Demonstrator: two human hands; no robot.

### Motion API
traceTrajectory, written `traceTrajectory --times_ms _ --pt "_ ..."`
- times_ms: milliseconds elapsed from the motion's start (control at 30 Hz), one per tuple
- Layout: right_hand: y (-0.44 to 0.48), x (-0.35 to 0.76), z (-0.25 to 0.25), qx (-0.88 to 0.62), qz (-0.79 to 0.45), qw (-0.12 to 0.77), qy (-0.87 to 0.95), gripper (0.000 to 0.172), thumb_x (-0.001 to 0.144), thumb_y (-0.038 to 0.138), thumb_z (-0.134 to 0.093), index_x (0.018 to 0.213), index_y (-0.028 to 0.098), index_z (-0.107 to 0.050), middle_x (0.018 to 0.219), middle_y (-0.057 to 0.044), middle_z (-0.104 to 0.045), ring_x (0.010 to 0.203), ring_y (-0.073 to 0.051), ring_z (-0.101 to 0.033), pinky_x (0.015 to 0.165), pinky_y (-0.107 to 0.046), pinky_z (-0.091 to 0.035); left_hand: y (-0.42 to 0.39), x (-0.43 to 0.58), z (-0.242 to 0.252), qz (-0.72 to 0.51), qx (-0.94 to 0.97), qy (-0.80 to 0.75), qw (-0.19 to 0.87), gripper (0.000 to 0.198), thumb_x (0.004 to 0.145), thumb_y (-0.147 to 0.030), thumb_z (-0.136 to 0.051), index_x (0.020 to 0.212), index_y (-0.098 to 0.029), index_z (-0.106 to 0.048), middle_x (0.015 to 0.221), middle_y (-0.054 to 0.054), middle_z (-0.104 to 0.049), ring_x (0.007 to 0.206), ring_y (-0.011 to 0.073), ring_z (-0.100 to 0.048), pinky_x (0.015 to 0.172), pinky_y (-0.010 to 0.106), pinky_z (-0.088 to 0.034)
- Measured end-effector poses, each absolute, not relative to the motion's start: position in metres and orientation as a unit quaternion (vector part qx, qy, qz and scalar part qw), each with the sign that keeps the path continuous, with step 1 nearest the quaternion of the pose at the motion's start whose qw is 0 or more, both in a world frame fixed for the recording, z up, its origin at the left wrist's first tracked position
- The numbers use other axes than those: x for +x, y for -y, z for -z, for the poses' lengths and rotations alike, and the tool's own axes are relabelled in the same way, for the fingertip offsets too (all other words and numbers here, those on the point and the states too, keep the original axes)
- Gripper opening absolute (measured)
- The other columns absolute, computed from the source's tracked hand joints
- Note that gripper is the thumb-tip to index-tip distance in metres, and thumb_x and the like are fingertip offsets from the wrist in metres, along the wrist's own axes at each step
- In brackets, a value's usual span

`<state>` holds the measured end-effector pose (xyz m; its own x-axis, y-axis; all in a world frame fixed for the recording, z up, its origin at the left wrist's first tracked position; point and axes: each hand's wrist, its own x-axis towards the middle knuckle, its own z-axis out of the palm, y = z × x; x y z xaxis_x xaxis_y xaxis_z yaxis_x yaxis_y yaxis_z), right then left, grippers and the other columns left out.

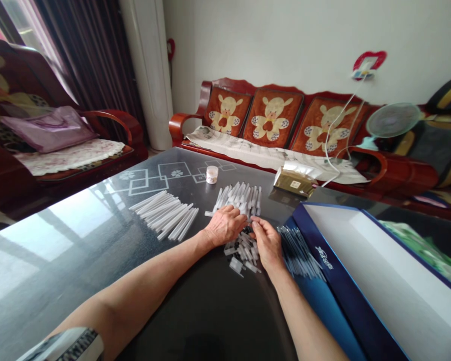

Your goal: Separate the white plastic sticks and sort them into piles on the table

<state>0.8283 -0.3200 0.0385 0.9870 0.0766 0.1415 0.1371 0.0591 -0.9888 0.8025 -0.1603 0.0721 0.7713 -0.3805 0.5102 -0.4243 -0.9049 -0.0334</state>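
My left hand [225, 224] is closed with its fingers curled down, beside a heap of translucent white plastic tubes [241, 194]. A white tube end [209, 213] pokes out left of it; whether the hand holds that tube I cannot tell. Thumb and fingers of my right hand [268, 244] pinch close to the left fingertips, and what lies between them is too small to name. Below both hands is a pile of small clear plastic caps [245, 249]. Thin clear sticks [300, 253] lie to the right of my right hand. Farther left, more white tubes [167, 214] lie side by side.
A small white jar [212, 175] stands at the back of the dark glossy table [143, 281]. A tissue box [293, 179] sits back right. The large blue box with a white inside [355, 250] borders the right side. Beyond are a sofa [188, 123] and a small fan [393, 120].
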Motion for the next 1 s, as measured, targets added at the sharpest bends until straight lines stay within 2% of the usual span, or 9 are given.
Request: traceTrajectory --times_ms 133,300,433,533,667,1000 --pt "0.322 0.831 -0.037 -0.673 0.014 0.736 0.080 0.039 0.074 0.049 -0.066 0.101 0.021 -0.067 0.100 -0.004 -0.070 0.081 -0.019 -0.064 0.063 -0.027 -0.052 0.160 0.803 -0.071 -0.272 0.936 0.219 0.041 0.039 0.098 -0.038 -0.029 0.093 -0.017 -0.062 0.079 0.005 -0.056 0.077 0.0179 -0.048 0.073 0.031 -0.040" --pt "0.320 0.829 -0.040 -0.711 0.010 0.702 0.041 0.048 0.073 0.058 -0.063 0.093 0.015 -0.068 0.085 -0.008 -0.071 0.077 -0.023 -0.066 0.062 -0.030 -0.053 0.161 0.803 -0.072 -0.269 0.936 0.225 0.038 0.039 0.098 -0.038 -0.030 0.090 -0.017 -0.062 0.079 0.005 -0.057 0.076 0.0180 -0.048 0.072 0.031 -0.040" --pt "0.319 0.828 -0.039 -0.705 0.017 0.706 0.069 0.044 0.074 0.053 -0.064 0.099 0.017 -0.067 0.094 -0.008 -0.071 0.086 -0.023 -0.065 0.065 -0.030 -0.054 0.157 0.805 -0.073 -0.269 0.936 0.226 0.037 0.038 0.098 -0.037 -0.031 0.089 -0.017 -0.062 0.078 0.005 -0.057 0.074 0.0178 -0.048 0.070 0.031 -0.040" --pt "0.320 0.829 -0.037 -0.692 0.021 0.718 0.073 0.038 0.075 0.047 -0.063 0.099 0.018 -0.066 0.092 -0.007 -0.071 0.088 -0.023 -0.065 0.065 -0.030 -0.054 0.151 0.808 -0.072 -0.279 0.935 0.215 0.041 0.037 0.098 -0.035 -0.032 0.088 -0.016 -0.062 0.077 0.005 -0.057 0.074 0.0175 -0.049 0.071 0.031 -0.040" --pt "0.319 0.829 -0.038 -0.702 0.013 0.707 0.077 0.035 0.072 0.042 -0.065 0.096 0.017 -0.068 0.089 -0.006 -0.071 0.084 -0.022 -0.065 0.070 -0.031 -0.054 0.146 0.811 -0.070 -0.287 0.934 0.208 0.047 0.037 0.098 -0.034 -0.032 0.087 -0.015 -0.062 0.076 0.005 -0.058 0.073 0.0170 -0.049 0.073 0.031 -0.041" --pt "0.320 0.829 -0.038 -0.732 0.041 0.675 0.081 0.042 0.071 0.052 -0.068 0.095 0.017 -0.071 0.083 -0.005 -0.072 0.067 -0.018 -0.064 0.064 -0.030 -0.052 0.154 0.808 -0.070 -0.263 0.931 0.249 0.042 0.038 0.099 -0.035 -0.029 0.096 -0.015 -0.062 0.082 0.005 -0.059 0.075 0.0175 -0.051 0.071 0.030 -0.041"
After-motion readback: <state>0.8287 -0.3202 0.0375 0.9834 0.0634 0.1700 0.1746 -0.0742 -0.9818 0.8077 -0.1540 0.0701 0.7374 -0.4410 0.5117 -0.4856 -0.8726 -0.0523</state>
